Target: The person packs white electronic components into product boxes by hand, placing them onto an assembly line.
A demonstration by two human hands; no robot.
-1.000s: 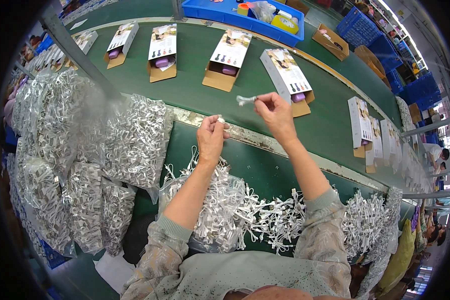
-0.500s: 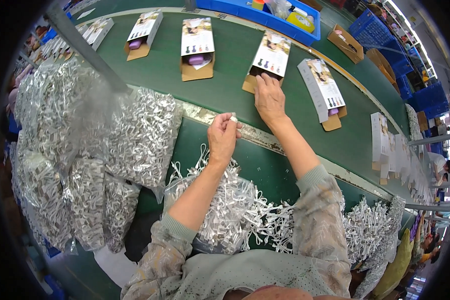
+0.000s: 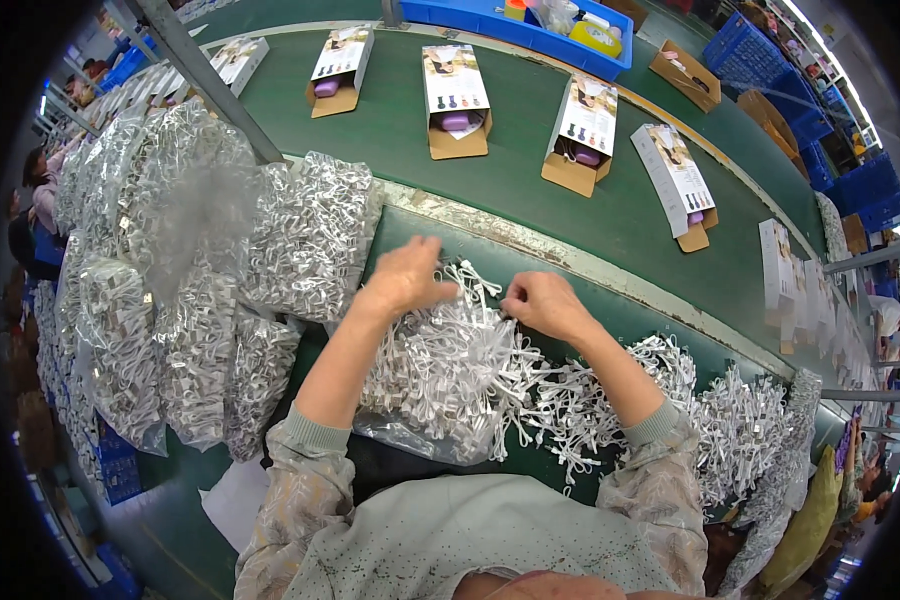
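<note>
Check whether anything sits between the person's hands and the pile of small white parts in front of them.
Nothing visible does. The left hand and the right hand both rest directly on the pile of white parts, which spills out of an open clear bag on the green bench.

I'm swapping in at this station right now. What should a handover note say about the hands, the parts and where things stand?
Left hand: palm down, fingers spread on the heap of small white coiled cables; no clear grip.
Right hand: fingers curled into the same heap; whether it pinches a piece cannot be told.
Parts: the heap lies loose on an open clear bag at the bench edge; full sealed bags are stacked to the left.
Done: nothing is in hand above the green conveyor.
Left: the open cartons on the belt show purple items inside; no white cable is visible in them.
</note>
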